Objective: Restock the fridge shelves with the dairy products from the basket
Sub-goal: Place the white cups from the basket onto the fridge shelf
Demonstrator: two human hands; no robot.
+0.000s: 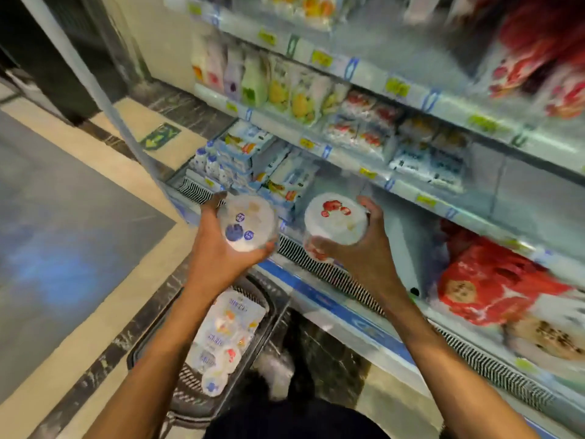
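Observation:
My left hand [218, 248] grips a white dairy cup with a blueberry picture on its lid [248, 221]. My right hand [364, 248] holds a second white cup with a strawberry lid [335, 218]. Both cups hover in front of the open fridge, just above its striped front vent [319, 264]. Below my arms, on the floor, stands a dark basket [269, 312] with several white dairy packs and cups [226, 331] inside. The lowest shelf [408, 190] behind the cups holds blue and white packs on the left.
Higher shelves carry pouches [278, 87] and small cup packs [364, 122], with yellow price tags along the edges. Red meat packs [493, 280] lie at the right of the bottom well. The fridge's open door frame [95, 83] slants at left. Tiled floor with a green arrow sticker [160, 136].

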